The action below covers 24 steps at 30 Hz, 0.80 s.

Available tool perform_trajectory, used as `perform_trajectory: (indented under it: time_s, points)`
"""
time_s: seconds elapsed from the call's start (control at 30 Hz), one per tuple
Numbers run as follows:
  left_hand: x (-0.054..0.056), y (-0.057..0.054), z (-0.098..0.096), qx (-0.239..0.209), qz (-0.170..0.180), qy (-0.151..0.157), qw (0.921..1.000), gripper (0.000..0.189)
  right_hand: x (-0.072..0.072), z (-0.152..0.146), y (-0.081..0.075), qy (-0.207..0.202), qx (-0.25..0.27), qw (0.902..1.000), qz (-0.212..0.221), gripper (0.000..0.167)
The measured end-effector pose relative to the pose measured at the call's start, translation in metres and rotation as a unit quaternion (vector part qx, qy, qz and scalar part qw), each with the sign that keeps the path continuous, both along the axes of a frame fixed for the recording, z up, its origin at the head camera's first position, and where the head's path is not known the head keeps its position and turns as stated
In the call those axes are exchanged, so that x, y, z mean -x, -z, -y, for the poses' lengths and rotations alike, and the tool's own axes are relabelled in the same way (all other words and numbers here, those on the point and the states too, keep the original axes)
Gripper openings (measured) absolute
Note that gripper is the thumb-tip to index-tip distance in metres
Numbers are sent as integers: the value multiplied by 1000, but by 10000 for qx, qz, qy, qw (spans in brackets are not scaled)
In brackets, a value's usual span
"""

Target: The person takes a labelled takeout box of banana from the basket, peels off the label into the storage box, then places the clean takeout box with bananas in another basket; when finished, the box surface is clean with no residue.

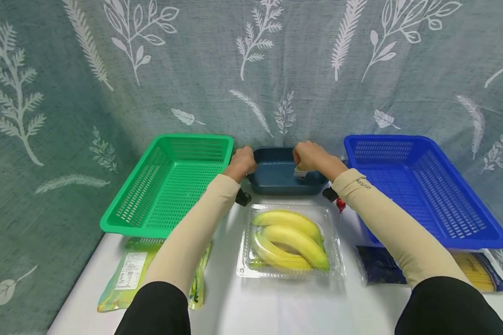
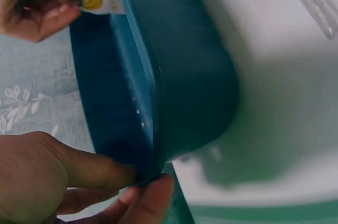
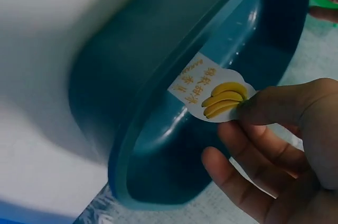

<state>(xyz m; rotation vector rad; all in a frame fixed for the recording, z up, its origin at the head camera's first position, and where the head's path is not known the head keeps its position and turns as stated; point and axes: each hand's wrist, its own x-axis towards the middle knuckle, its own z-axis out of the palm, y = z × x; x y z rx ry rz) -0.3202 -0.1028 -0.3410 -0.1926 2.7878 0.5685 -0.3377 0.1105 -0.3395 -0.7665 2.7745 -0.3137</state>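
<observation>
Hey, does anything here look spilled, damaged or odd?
Nothing stands out; no spill or damage shows. The bananas lie in their clear box, the left hand holds the blue tray and the right hand pinches a banana card.

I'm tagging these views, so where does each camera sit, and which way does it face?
Head: on the head, facing forward and down at bananas and a blue tub; forearms, left hand and right hand show.
Left wrist: on that wrist, facing the left hand gripping the tub; the right hand shows too.
Right wrist: on that wrist, facing the right hand pinching a banana card; left hand partly shows.
Shared: both wrist views show tub and card.
</observation>
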Motion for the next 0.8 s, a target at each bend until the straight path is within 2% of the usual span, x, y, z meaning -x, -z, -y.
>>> perform_trajectory:
  time_s: [0.17,0.43,0.6,0.8]
  points:
    - [0,2,-8,24,25,116,9999,37,9,-5,12,22,-60,9999,-121,7]
    - [-1,3,-13,179,67,100,9998,36,18,-4,24,72,-181,9977,-646,5]
    - [-3,1,-11,181,55,132,9997,32,19,-1,24,115,-83,9979,-639,13]
    - [-3,2,-4,217,37,14,9998,24,24,7,18,3,-14,9970,-772,21]
